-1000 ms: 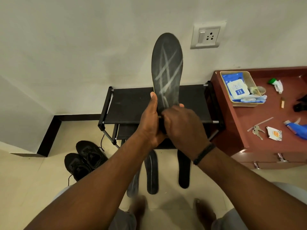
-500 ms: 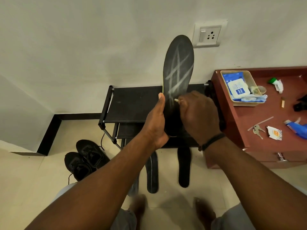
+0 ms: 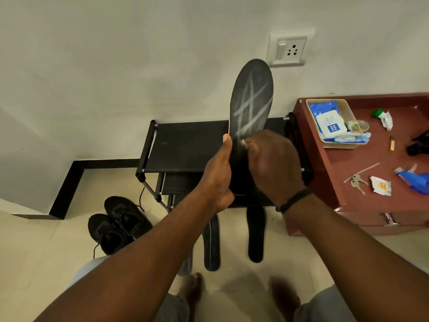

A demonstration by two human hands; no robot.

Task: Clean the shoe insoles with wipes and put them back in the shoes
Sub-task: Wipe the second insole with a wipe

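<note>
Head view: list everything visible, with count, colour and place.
Held insole: 1, black with pale streaks, upright before wall.
Floor insoles: 3, black, below rack.
Shoes: 2, black, floor left.
Rack: 1, black, against wall.
Cabinet: 1, red-brown, right.
Tray: 1, beige, on cabinet.
Wipes pack: 1, blue-white, in tray.
Keys: bunch, silver, on cabinet.
Socket: 1, white, wall.
Left hand: grips insole.
Right hand: fingers curled against insole.
</note>
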